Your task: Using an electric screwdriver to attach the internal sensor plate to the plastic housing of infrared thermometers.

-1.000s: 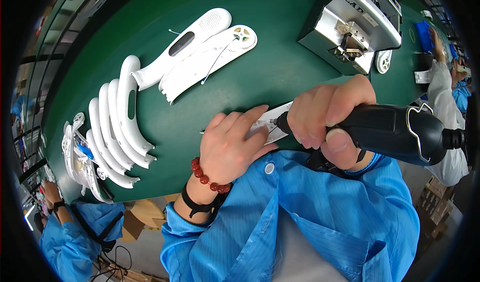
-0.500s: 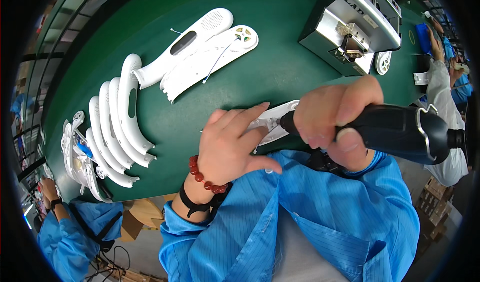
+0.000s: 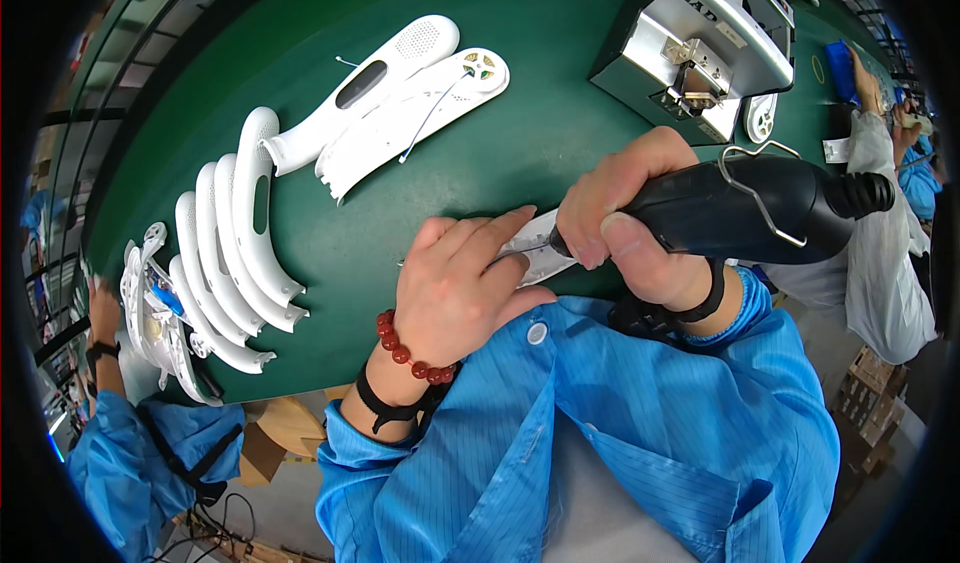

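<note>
While the green bench [image 3: 300, 23] fills most of the frame, a grey metal machine [image 3: 690, 48] sits at its upper right. Left of centre lies a row of curved white arc shells [image 3: 240, 233], and above them two long white housing halves [image 3: 400, 93] with a thin wire.

At centre, the right hand [image 3: 620, 213] is wrapped tight around a black electric screwdriver [image 3: 760, 208], its tip aimed left at a small white plastic part [image 3: 535, 253] on the bench edge. The left hand [image 3: 460, 283] lies flat over that part, fingers pressing it down rather than curled round it; a red bead bracelet [image 3: 410, 358] circles the wrist.

Since the fingertips sit just beside the driver tip, a slip of the bit could catch them, likely if the part shifts under pressure. A tilted driver could also strip the screw or mar the plastic.
</note>
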Tool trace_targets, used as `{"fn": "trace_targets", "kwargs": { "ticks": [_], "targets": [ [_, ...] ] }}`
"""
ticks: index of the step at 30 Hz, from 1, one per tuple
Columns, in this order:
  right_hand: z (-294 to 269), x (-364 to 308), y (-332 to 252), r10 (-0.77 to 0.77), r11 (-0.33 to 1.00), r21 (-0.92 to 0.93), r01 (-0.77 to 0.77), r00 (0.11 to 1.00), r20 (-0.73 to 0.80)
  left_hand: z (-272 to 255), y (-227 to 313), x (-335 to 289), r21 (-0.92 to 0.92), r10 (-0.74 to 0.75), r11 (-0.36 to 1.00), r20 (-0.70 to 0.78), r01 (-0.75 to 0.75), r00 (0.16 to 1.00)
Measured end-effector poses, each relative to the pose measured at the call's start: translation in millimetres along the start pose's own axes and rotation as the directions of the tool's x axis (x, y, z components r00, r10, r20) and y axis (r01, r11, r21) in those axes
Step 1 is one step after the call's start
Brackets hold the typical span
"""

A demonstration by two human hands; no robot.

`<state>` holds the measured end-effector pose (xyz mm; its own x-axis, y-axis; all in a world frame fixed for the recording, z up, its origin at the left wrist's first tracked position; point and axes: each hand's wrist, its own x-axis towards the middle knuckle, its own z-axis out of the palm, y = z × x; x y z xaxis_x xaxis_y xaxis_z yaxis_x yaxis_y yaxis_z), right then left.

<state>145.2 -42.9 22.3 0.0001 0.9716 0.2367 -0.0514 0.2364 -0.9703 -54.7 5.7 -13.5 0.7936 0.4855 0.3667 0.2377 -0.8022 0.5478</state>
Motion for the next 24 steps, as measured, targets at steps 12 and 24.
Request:
{"fn": "trace_targets", "kwargs": {
  "ticks": [12,24],
  "targets": [
    [-8.0,10.3,-27.3,-0.217,0.938,0.243,0.248,0.965,-0.148,-8.7,6.3,8.4,0.012,-0.050,0.999,0.110,0.049,0.993],
    [-90.4,24.3,-48.8,-0.536,0.821,-0.020,0.570,0.760,-0.367,-11.5,-22.1,-24.4,-0.934,-0.253,-0.172,0.350,0.315,0.902]
  ]
}}
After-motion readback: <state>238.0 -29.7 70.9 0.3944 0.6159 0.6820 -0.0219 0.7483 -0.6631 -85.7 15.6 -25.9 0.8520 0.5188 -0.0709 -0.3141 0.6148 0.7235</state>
